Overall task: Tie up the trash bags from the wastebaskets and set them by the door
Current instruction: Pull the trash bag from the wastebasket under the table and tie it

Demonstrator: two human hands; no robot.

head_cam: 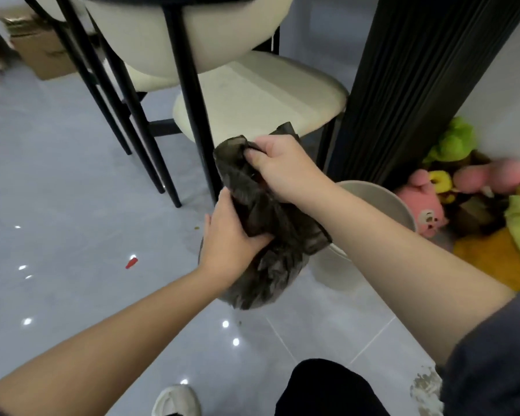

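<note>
Knee point(321, 385) bent, trash bag point(264, 271) before me.
Left hand point(228, 235) grips its neck; right hand point(282, 166) pinches the top, beside the wastebasket point(382, 202).

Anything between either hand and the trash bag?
Nothing visible. The left hand and right hand both grip the dark translucent plastic trash bag, beside the beige round wastebasket. No door in view.

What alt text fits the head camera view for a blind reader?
The left hand grips the neck of a dark trash bag while the right hand pinches its top. Nearby are a beige wastebasket, cream chairs and plush toys.
</note>
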